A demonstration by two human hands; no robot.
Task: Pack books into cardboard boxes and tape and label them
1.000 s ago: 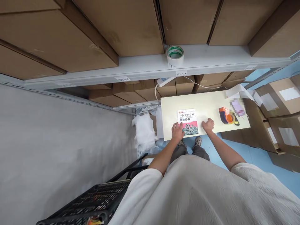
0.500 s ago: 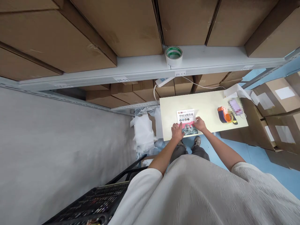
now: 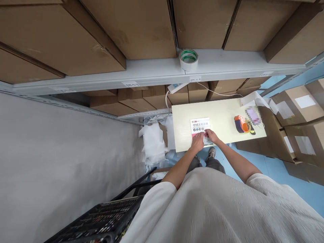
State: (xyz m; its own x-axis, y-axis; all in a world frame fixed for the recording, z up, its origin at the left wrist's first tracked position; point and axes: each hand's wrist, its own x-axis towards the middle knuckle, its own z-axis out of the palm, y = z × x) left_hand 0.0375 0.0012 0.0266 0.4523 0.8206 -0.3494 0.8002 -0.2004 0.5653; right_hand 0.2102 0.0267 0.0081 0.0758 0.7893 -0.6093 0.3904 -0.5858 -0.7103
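A book [image 3: 199, 125] with a white and pink cover and large dark Chinese characters lies on the pale yellow table [image 3: 220, 114]. Something thin and whitish, like a translucent sheet [image 3: 207, 140], veils the right part of its cover. Over the lower middle of the book is my left hand [image 3: 198, 141], its fingers together and bent. My right hand [image 3: 212, 135] meets it from the right, fingertips closed at the sheet. What lies under the left fingers is hidden.
An orange and purple tape dispenser [image 3: 242, 124] and a blurred-out phone-like item [image 3: 253, 115] occupy the table's right end. White tape [image 3: 189, 60] stands on the shelf, below cardboard boxes [image 3: 149, 30]. White sheets [image 3: 153, 141] lie left of the table; a black crate [image 3: 101, 216] is nearer me.
Both hands have moved inward over the book, almost touching. The whitish film that stuck up at the book's right edge now lies across the right part of the cover.
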